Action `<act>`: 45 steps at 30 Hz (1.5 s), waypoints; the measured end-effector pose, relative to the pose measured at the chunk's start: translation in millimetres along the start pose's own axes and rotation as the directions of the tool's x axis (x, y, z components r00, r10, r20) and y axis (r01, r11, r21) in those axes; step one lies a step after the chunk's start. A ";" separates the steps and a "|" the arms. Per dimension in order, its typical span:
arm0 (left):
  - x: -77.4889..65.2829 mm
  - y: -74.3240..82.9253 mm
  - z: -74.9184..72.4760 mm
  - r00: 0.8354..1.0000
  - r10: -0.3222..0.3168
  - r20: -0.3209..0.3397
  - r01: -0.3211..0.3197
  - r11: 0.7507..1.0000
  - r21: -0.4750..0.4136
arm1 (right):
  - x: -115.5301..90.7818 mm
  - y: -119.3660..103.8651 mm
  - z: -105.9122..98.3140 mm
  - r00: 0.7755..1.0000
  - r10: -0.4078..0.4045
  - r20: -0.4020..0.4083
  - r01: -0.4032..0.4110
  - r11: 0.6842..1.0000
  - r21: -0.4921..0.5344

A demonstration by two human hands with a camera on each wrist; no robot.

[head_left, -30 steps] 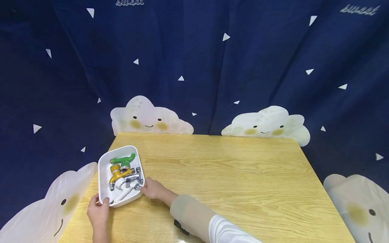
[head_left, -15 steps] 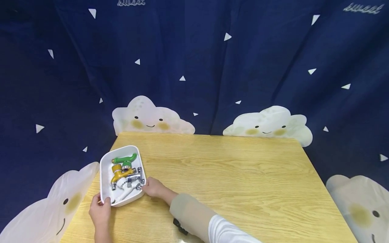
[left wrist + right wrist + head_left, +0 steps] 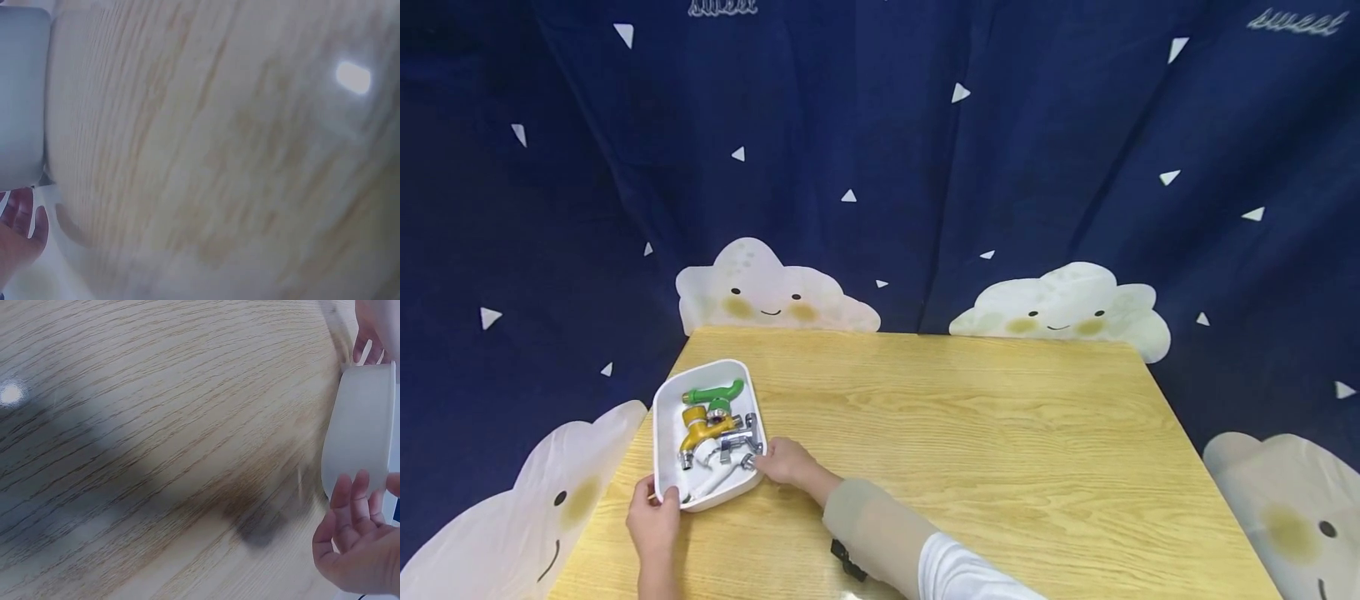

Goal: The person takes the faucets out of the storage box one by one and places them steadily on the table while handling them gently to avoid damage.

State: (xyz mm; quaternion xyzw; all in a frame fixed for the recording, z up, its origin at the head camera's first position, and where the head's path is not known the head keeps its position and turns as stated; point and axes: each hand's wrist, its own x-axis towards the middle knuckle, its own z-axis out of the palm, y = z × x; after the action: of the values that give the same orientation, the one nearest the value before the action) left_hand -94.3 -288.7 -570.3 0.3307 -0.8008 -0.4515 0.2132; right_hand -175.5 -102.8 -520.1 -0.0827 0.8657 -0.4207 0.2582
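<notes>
White tub (image 3: 670, 442) sits at the left end of the wooden table (image 3: 962, 433), left rim in line with the table's left edge in the head view. Can't tell if it overhangs there, or if its base is fully down on the wood. Back edge of the table is well apart from it, up against the dark blue curtain (image 3: 820, 100) with its cloud prints (image 3: 775, 292). Widest stretch of tabletop runs right from the tub's right wall to the far right edge; tight side is the left.

Both hands are on the tub. Left hand (image 3: 653, 517) grips the near-left corner, thumb on the rim, fingers outside the wall. Right hand (image 3: 786, 461) grips the near-right corner, thumb at the rim, fingers against the outer wall. So the tub lies ahead of and between the two hands.

Inside: green tap (image 3: 715, 393) at the back, yellow tap (image 3: 703, 432) mid, chrome tap (image 3: 741, 433) by the right wall, white tap (image 3: 718, 473) at the front, its metal end just beside the right thumb; contact unclear. Small black object (image 3: 848, 560) shows under the right forearm, too hidden to identify.
</notes>
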 end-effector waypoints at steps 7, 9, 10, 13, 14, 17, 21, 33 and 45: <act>-5.1 3.8 6.9 1.000 0.016 0.025 -0.017 1.000 0.011 | -1.6 5.2 -2.5 0.993 0.035 -0.114 -0.050 0.990 -0.135; -6.5 5.3 8.5 0.999 0.022 0.029 -0.022 1.000 0.005 | -1.6 5.8 -3.9 0.989 0.041 -0.144 -0.066 0.982 -0.174; -7.2 6.0 9.3 0.999 0.025 0.034 -0.025 1.000 -0.002 | -1.7 5.6 -5.0 0.986 0.046 -0.159 -0.077 0.979 -0.190; -8.9 7.4 12.4 0.998 0.039 0.044 -0.038 0.999 -0.019 | -1.8 6.4 -8.3 0.980 0.064 -0.189 -0.108 0.966 -0.236; -9.2 7.8 13.5 0.998 0.044 0.047 -0.043 0.999 -0.020 | -1.9 6.5 -9.5 0.979 0.067 -0.194 -0.115 0.962 -0.249; -9.0 9.0 17.6 0.996 0.061 0.058 -0.060 0.998 -0.017 | -1.7 7.5 -11.9 0.975 0.064 -0.214 -0.127 0.947 -0.296; -7.8 10.5 23.4 0.994 0.081 0.071 -0.080 0.997 -0.015 | -0.7 8.6 -14.2 0.971 0.031 -0.237 -0.125 0.911 -0.394; -7.6 19.9 35.9 0.985 0.112 0.130 -0.111 0.994 -0.021 | 1.6 22.3 -23.1 0.959 -0.040 -0.282 -0.101 0.878 -0.468; -9.4 26.7 53.8 0.969 0.150 0.194 -0.147 0.989 -0.030 | 1.8 49.4 -30.9 0.936 -0.103 -0.336 -0.079 0.869 -0.488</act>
State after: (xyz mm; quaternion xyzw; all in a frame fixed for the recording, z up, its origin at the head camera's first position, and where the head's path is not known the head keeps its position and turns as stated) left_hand -131.2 -240.6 -574.7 0.2219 -0.8370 -0.4707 0.1691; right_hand -189.3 -51.1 -543.0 -0.0750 0.9757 -0.1948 0.0672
